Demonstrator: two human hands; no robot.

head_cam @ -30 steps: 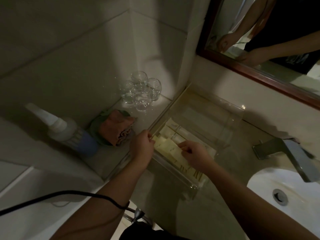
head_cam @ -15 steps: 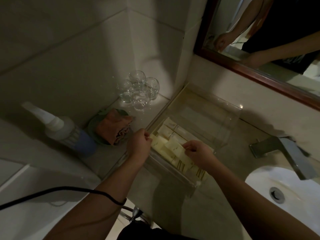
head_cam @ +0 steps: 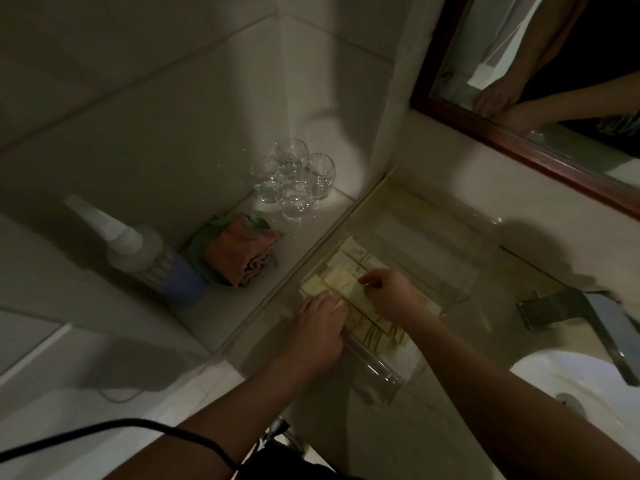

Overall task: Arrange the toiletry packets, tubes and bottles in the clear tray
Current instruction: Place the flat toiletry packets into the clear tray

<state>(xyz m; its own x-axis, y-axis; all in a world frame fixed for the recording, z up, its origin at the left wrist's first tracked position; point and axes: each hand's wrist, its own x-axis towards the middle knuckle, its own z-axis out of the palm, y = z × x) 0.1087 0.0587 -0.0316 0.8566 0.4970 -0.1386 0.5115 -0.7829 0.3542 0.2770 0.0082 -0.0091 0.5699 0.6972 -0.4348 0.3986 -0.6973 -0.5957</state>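
A clear tray [head_cam: 446,237] stands on the counter against the wall under the mirror. Several pale yellow toiletry packets [head_cam: 341,277] lie side by side in its near left part. My left hand [head_cam: 317,332] rests over the tray's near left edge with its fingers on the packets. My right hand [head_cam: 389,294] is inside the tray, its fingertips pinching the end of one packet. The tray's far half shows flat pale items that are hard to make out.
A cluster of upturned glasses [head_cam: 294,181] stands in the wall corner. A folded orange cloth [head_cam: 242,254] lies on a green dish, a blue-and-white bottle [head_cam: 145,254] beside it. The tap [head_cam: 585,313] and white basin [head_cam: 588,386] are at right. A black cable [head_cam: 121,431] crosses the bottom.
Both hands have shifted along the packets. My left hand moved from the tray's left corner toward its near edge, and my right hand moved closer to the left hand over the packets.
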